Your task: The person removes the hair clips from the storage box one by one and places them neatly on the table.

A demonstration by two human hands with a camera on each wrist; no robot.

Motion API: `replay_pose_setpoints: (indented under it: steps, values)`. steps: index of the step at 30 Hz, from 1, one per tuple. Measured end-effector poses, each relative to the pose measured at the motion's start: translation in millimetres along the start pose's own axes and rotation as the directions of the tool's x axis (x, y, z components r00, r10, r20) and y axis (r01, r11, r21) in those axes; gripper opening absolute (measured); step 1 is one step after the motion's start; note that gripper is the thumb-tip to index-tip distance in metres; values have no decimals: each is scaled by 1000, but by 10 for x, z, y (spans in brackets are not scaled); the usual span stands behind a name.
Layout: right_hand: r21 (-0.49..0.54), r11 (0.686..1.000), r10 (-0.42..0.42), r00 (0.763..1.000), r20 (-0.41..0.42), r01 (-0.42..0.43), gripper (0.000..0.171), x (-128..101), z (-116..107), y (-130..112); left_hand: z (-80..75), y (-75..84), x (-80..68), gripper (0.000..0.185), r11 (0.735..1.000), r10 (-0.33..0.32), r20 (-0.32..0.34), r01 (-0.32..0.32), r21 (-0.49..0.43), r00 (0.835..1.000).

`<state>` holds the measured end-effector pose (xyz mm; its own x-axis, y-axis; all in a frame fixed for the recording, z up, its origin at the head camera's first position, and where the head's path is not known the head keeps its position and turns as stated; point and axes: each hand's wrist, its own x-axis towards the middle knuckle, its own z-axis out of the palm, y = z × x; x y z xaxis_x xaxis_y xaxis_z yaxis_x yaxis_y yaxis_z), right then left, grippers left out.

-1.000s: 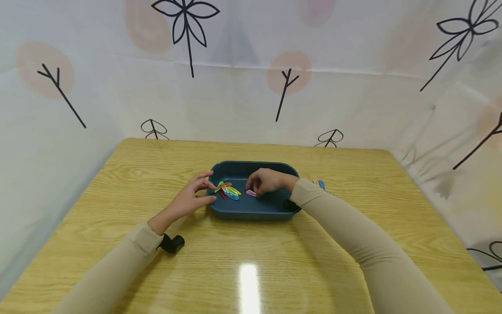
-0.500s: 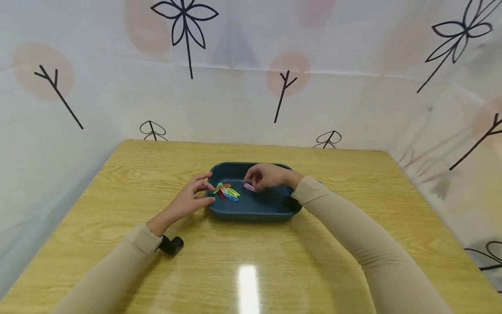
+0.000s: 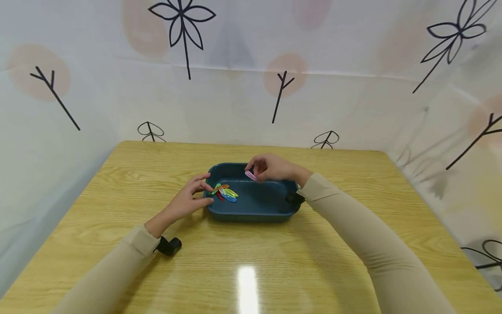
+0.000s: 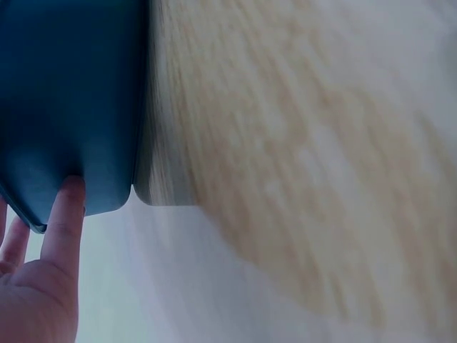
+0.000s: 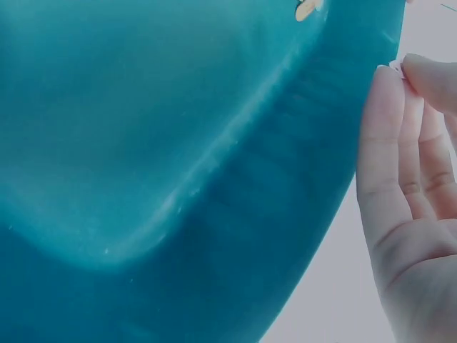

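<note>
My right hand (image 3: 274,167) pinches a pink snap hair clip (image 3: 250,175) between thumb and fingers, over the far part of a dark blue tray (image 3: 251,217). Only a pale edge of the clip (image 5: 395,67) shows at the fingertips in the right wrist view. At the tray's left end, my left hand (image 3: 184,201) holds the rim, fingers over it and thumb against the outer wall (image 4: 107,143). Near those fingers, several hair clips lie in a loose pile on the tray floor, among them an orange one (image 3: 222,187) and a blue one (image 3: 229,198).
The tray stands on a wood-grain table (image 3: 204,261) with a patterned cloth (image 3: 227,104) hanging behind it. Black wrist cameras stick out below the left cuff (image 3: 169,247) and by the right cuff, close to the tray's right rim.
My right hand has lifted the pink hair clip from the tray floor and moved it up toward the far rim. The left hand keeps its place on the tray.
</note>
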<state>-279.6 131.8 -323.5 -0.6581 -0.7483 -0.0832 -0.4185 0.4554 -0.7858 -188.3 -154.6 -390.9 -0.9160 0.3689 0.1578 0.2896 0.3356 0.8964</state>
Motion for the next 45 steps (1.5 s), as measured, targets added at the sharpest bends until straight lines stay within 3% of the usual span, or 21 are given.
replay_pose_setpoints:
  steps: [14, 28, 35, 45]
  values:
    - [51, 999, 20, 997, -77, -16, 32, -254, -181, 60, -35, -7, -42, 26, 1000, -4, 3, 4, -22, 1000]
    - [64, 996, 68, 983, -173, -58, 32, -587, -283, 297, -15, -3, -26, 26, 1000, -8, 4, 8, -17, 1000]
    - [116, 987, 143, 954, -265, -115, 35, -728, -291, 434, -12, 5, -6, 26, 1000, -7, 9, 7, -11, 1000]
    - [242, 966, 179, 918, -355, -95, 36, -908, -302, 570, -9, 16, -4, 26, 1000, -3, 10, 3, -18, 1000]
